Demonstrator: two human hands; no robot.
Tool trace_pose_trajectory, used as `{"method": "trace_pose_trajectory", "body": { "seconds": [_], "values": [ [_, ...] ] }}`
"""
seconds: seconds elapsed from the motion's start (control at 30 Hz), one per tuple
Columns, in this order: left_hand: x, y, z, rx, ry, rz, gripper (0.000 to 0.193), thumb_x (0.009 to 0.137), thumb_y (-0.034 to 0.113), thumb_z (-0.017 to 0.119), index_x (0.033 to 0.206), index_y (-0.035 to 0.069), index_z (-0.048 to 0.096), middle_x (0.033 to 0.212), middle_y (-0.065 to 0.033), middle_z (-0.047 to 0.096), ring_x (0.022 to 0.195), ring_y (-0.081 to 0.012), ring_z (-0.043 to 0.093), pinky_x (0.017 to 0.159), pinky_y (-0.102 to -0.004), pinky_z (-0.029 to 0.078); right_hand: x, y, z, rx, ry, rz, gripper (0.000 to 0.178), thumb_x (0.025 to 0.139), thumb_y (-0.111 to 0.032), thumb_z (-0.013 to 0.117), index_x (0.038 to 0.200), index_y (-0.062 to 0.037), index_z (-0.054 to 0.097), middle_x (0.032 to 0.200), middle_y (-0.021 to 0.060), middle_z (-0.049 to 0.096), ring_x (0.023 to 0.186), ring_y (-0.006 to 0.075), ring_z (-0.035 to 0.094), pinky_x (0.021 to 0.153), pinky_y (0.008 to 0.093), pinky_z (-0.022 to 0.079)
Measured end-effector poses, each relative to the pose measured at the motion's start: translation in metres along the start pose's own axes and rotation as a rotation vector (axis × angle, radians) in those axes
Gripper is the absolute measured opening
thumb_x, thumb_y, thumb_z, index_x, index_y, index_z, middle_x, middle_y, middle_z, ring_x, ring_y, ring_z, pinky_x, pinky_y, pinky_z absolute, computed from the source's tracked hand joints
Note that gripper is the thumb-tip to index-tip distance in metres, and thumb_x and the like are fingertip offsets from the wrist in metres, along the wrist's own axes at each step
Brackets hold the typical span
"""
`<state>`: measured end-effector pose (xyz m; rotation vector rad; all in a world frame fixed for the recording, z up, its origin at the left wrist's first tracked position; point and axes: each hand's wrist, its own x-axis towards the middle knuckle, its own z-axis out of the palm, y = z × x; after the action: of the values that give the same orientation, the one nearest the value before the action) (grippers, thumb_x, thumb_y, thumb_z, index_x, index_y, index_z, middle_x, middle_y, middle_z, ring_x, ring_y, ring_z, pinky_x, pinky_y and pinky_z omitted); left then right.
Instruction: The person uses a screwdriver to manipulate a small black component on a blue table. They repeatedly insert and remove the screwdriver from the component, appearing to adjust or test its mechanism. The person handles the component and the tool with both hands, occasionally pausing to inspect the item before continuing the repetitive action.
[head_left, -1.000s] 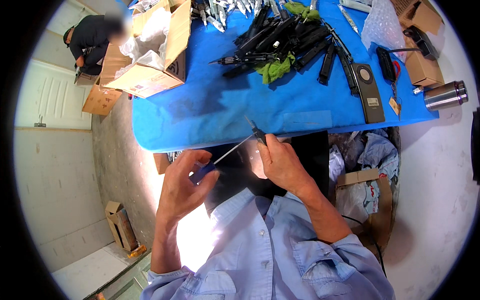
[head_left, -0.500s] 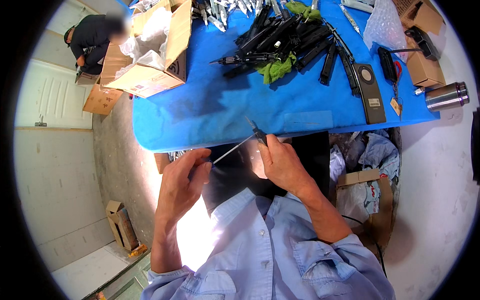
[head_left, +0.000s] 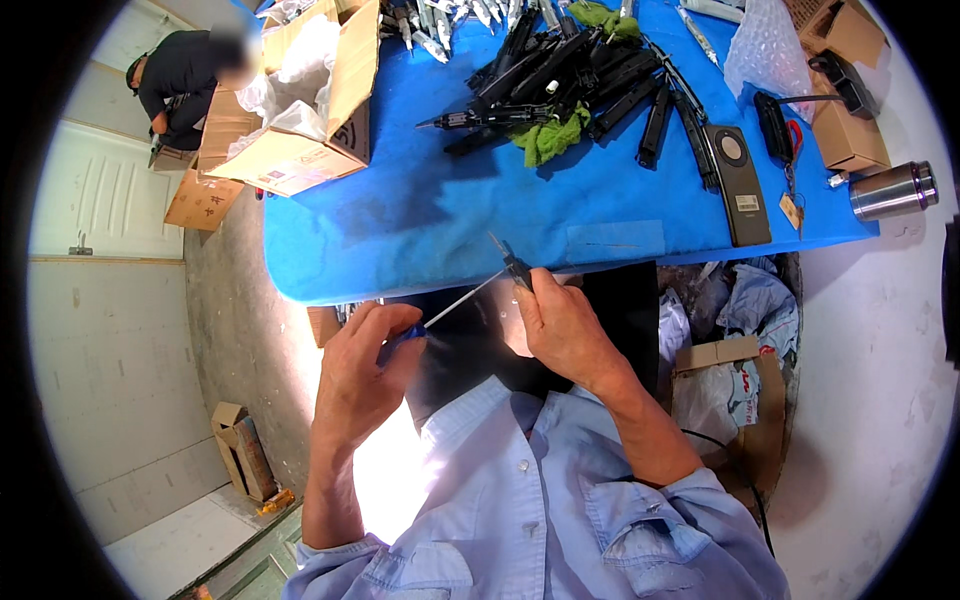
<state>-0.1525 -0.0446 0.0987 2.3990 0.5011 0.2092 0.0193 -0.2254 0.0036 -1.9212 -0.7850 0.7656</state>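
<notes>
My left hand (head_left: pixel 360 375) is closed around the blue handle of a screwdriver (head_left: pixel 463 300). Its thin metal shaft slants up to the right, and the end meets a slim dark tool part with a pointed tip (head_left: pixel 515 268). That part is pinched between the thumb and fingers of my right hand (head_left: pixel 567 328). Both hands are over my lap, just off the near edge of the blue-covered table (head_left: pixel 400 240). Where the shaft meets the part is too small to make out. Farther back lies a heap of similar long black parts (head_left: pixel 560 75).
Green cloths (head_left: pixel 553 138) lie in the heap. An open cardboard box (head_left: pixel 280 155) stands at the table's far left. To the right are a flat grey-brown device (head_left: pixel 740 190), a steel flask (head_left: pixel 890 192) and bubble wrap (head_left: pixel 765 50). Another person (head_left: pixel 185 85) sits at the far left.
The fingers of my left hand have shifted around the screwdriver handle, and more of its blue shows. My right hand and the dark part stay almost still.
</notes>
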Motion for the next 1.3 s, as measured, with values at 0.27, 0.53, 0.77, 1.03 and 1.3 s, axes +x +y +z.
{"method": "trace_pose_trajectory", "body": {
  "seconds": [0.27,0.53,0.77,1.03,1.3],
  "values": [
    [0.003,-0.005,-0.002,-0.264,-0.086,-0.228,0.024,0.1,0.003,0.068,0.124,-0.003,0.068,0.099,-0.0095,0.072,0.074,-0.016,0.072,0.062,-0.0281,0.059,0.0,-0.001,0.0,0.023,0.015,-0.003,0.024,0.109,-0.018,0.056,0.11,0.0061,0.053,0.087,0.0372,0.068,0.089,0.0581,0.066,0.078,0.0629,0.049],
    [0.002,0.009,0.001,-0.094,-0.041,-0.08,0.037,0.086,0.0,0.079,0.12,-0.003,0.067,0.105,-0.0133,0.07,0.095,-0.0274,0.073,0.085,-0.0356,0.06,0.0,0.007,0.006,0.008,0.085,-0.057,0.02,0.108,-0.014,0.057,0.108,0.0057,0.054,0.075,0.0298,0.063,0.073,0.0515,0.063,0.064,0.0536,0.046],
    [-0.003,0.0,0.0,-0.102,-0.021,-0.146,0.037,0.091,-0.001,0.075,0.127,-0.001,0.067,0.102,-0.015,0.073,0.09,-0.0268,0.074,0.082,-0.0369,0.06,0.0,0.005,0.005,0.006,0.059,-0.047,0.021,0.108,-0.015,0.057,0.107,0.0058,0.053,0.078,0.0318,0.063,0.077,0.0538,0.063,0.068,0.0575,0.046],
    [0.002,0.007,-0.004,-0.347,-0.139,-0.455,0.037,0.092,0.0,0.075,0.127,-0.005,0.065,0.098,-0.0133,0.073,0.088,-0.0263,0.073,0.077,-0.0337,0.058,0.0,-0.004,-0.001,0.014,0.007,0.011,0.025,0.109,-0.019,0.057,0.108,0.0057,0.054,0.086,0.0365,0.068,0.087,0.0581,0.065,0.077,0.0634,0.049],
    [0.001,0.004,0.0,-0.051,-0.045,-0.035,0.037,0.087,-0.001,0.079,0.122,-0.003,0.067,0.111,-0.0174,0.072,0.097,-0.0267,0.074,0.085,-0.035,0.059,0.0,0.003,0.002,0.009,0.035,-0.028,0.022,0.108,-0.016,0.057,0.109,0.0057,0.053,0.082,0.0335,0.067,0.081,0.0553,0.065,0.072,0.0595,0.048]
  ]
}}
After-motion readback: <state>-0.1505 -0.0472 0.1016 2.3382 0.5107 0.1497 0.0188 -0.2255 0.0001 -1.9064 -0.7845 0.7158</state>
